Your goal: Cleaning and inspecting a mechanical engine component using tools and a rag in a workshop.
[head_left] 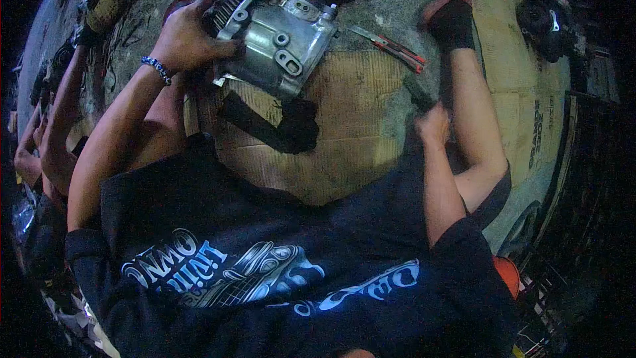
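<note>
A silvery metal engine [285, 43] with cooling fins and a dark cylindrical part sits in front of me. My left hand [189, 36], a beaded bracelet at its wrist, grips the engine's left side, thumb lying against the metal casing. Lower and to the right, my right hand [434, 124] is closed around a dark, rough-looking object [420, 95] whose kind I cannot make out. A red-handled tool like pliers [399, 52] lies between the engine and my right leg. Just below the engine rests a black, bent, cloth-like piece [271, 121].
Flattened cardboard [351, 132] covers the floor between my legs, with another sheet [530, 103] at the right. My shod right foot [457, 0] is beyond the tool. Another person's arm [63, 119] shows at the far left. Dark round parts [543, 23] stand at the upper right.
</note>
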Tool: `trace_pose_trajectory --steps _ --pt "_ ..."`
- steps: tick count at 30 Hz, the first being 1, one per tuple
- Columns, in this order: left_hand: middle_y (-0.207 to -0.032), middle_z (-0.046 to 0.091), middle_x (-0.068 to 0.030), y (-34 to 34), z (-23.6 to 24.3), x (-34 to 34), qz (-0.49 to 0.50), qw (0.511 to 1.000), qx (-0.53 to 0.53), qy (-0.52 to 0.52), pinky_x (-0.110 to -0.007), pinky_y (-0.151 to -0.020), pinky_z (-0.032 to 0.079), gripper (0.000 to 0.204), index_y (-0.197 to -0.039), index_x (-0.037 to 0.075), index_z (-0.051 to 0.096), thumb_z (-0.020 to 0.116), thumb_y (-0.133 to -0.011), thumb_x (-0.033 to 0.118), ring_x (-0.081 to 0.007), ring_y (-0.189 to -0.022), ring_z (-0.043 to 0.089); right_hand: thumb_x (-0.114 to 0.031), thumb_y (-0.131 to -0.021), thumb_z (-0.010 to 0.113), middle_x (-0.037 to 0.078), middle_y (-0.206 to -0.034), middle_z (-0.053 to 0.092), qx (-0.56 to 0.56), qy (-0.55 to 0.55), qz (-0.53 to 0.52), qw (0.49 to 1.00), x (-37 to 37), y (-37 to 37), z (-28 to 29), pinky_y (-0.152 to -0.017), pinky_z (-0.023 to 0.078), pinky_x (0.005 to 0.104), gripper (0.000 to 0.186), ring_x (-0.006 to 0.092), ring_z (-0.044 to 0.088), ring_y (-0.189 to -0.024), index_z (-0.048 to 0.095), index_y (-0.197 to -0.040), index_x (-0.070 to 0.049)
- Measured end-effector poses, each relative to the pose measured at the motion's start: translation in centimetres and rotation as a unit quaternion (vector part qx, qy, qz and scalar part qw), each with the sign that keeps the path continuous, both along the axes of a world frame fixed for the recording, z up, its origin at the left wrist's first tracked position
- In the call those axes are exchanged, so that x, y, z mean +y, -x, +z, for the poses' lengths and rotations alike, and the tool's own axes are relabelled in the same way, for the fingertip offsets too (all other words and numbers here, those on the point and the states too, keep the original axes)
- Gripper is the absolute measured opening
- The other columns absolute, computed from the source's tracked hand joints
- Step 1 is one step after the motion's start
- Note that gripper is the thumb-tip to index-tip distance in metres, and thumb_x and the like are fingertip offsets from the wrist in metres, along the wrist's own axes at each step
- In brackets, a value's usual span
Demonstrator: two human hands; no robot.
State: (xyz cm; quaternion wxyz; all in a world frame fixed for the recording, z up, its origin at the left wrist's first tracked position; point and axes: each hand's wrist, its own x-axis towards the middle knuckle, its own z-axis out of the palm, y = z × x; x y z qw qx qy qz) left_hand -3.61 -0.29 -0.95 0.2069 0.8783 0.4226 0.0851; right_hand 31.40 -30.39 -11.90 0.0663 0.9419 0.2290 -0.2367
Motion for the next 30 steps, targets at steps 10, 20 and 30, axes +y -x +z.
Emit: trace_pose_trajectory --steps 10,20,30 --pt "-0.103 0.065 -0.0233 0.2 -0.7 0.4 0.000 1.000 -0.013 -0.003 -0.036 -0.086 0.051 0.100 -0.135 0.006 0.045 0.080 -0.051 0.045 -0.0319 -0.095 0.065 -0.013 -0.072 0.069 0.024 -0.108 0.063 -0.003 -0.160 0.042 0.986 0.3 2.3 3.4 -0.082 0.050 0.0462 0.044 0.0377 0.061 -0.100 0.056 -0.113 -0.003" --pt "-0.098 0.066 -0.0232 0.0 -0.2 0.1 0.006 1.000 0.002 -0.003 -0.039 -0.082 0.052 0.092 -0.133 0.006 0.046 0.079 -0.054 0.039 -0.0314 -0.089 0.066 0.001 -0.076 0.056 0.022 -0.117 0.057 0.206 -0.456 0.265 0.824 10.7 9.0 11.0 -0.096 0.043 0.0358 0.055 0.0293 0.056 -0.111 0.043 -0.130 0.005" --pt "-0.105 0.066 -0.0108 -0.3 -0.1 0.0 0.011 0.996 -0.017 0.085 -0.031 -0.089 0.046 0.091 -0.130 0.000 0.047 0.087 -0.054 0.032 -0.0186 -0.097 0.060 -0.003 -0.073 0.062 0.031 -0.096 0.054 0.057 -0.312 0.430 0.845 18.6 15.5 11.4 -0.076 0.053 0.0472 0.053 0.0461 0.060 -0.088 0.045 -0.121 0.010"
